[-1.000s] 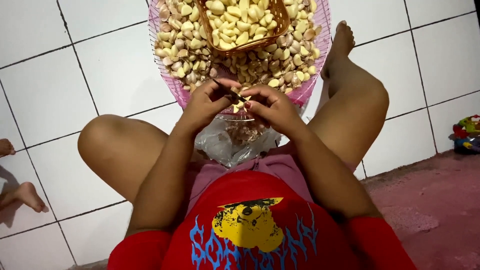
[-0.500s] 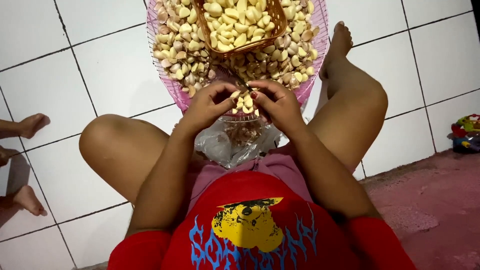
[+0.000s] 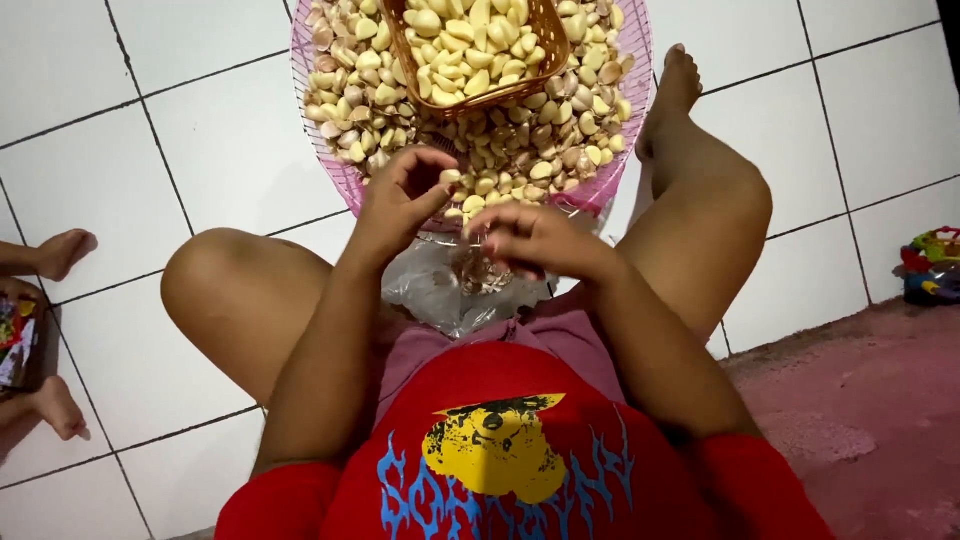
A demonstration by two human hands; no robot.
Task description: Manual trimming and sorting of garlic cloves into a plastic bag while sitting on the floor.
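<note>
Seated person on a white tiled floor (image 3: 180,190), viewed from above. At the far left edge, another person's bare feet (image 3: 60,250) rest on the tiles, well apart from the work. The pink mesh tray (image 3: 330,160) lies on the floor ahead of the knees, heaped with unpeeled garlic cloves (image 3: 520,150); its near rim meets the hands. A brown woven basket (image 3: 540,40) sits on the heap toward the tray's far side and holds peeled garlic cloves (image 3: 460,50). The left hand (image 3: 400,195) hovers at the tray's near rim, fingers curled, thumb and forefinger pinched on a single clove (image 3: 450,180). The right hand (image 3: 530,240) is just beside it, the two close but not joined, fingers bent inward over a clear plastic bag (image 3: 440,295) of papery skins lying between the legs; whether it holds anything cannot be told. Open tiles lie left of the tray and right of the raised right leg; a small multicoloured toy (image 3: 930,265) sits at the right edge, where the tiles meet a reddish floor (image 3: 870,420).
</note>
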